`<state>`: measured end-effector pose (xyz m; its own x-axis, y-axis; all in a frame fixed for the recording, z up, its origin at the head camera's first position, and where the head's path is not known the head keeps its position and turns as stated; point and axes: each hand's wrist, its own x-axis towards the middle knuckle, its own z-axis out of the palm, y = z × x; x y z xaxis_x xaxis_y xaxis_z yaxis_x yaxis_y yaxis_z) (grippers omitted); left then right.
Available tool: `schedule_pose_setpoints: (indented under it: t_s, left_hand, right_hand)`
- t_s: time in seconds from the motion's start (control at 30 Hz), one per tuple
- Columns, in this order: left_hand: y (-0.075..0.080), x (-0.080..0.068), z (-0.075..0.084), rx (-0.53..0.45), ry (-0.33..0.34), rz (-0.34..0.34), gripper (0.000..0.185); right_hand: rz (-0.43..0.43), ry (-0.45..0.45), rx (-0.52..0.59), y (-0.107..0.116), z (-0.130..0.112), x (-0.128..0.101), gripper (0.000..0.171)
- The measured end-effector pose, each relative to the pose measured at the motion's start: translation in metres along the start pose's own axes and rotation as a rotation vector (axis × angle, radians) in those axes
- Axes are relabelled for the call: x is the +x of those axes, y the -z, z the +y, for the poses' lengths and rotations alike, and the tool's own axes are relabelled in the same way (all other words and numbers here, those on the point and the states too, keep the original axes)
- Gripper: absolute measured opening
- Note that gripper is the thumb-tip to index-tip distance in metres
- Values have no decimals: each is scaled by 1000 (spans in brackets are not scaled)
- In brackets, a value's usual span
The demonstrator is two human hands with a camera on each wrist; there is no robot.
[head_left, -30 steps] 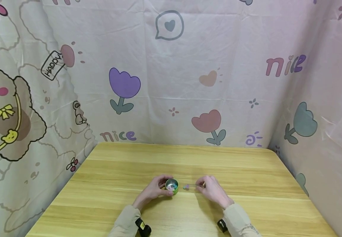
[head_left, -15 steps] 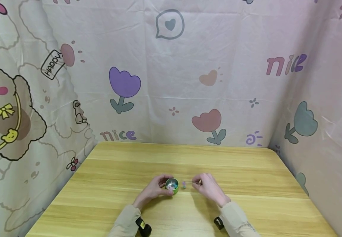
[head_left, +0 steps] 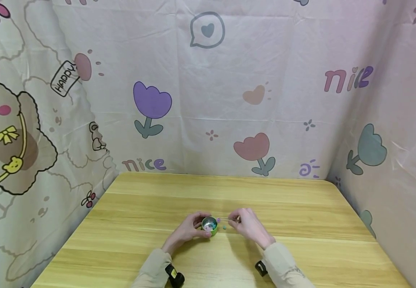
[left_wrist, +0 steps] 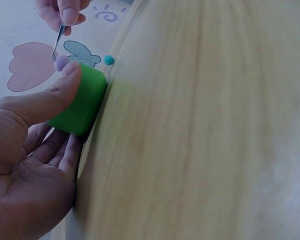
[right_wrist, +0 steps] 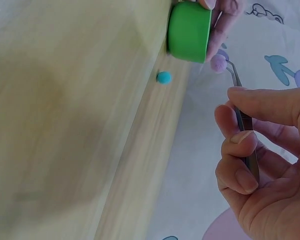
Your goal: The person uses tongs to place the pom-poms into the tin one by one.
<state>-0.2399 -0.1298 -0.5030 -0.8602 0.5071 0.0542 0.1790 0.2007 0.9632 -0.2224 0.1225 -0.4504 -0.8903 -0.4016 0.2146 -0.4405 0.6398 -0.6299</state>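
Observation:
A small green cup (head_left: pixel 209 225) (left_wrist: pixel 80 102) (right_wrist: pixel 190 31) with a shiny inside stands on the wooden table (head_left: pixel 301 224), and my left hand (head_left: pixel 189 229) (left_wrist: pixel 30 150) grips it round the side. My right hand (head_left: pixel 245 226) (right_wrist: pixel 260 165) pinches thin metal tweezers (head_left: pixel 226 219) (right_wrist: pixel 242 120) (left_wrist: pixel 58 40). Their tips hold a small lilac ball (head_left: pixel 218 220) (left_wrist: pixel 61 62) (right_wrist: pixel 218 63) just above the cup's right rim. A teal ball (head_left: pixel 224 227) (left_wrist: pixel 108 60) (right_wrist: pixel 164 77) lies on the table right of the cup.
Printed cloth walls (head_left: pixel 229 100) close in the table at the back, left and right. The table's front edge runs near my sleeves (head_left: pixel 283 268).
My right hand has moved left with the tweezers, lifting the lilac ball off the table toward the cup's rim. The teal ball stays on the table. My left hand has not moved.

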Motion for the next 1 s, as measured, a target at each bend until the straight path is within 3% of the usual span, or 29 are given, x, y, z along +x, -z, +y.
schedule_pose_setpoints:
  t_s: [0.63, 1.0]
  left_hand:
    - [0, 2, -4, -35, -28, -7, 65]
    - [0, 2, -5, -35, -32, -10, 65]
  right_hand:
    - [3, 56, -6, -13, -5, 7, 9]
    - [-7, 42, -17, -15, -3, 7, 9]
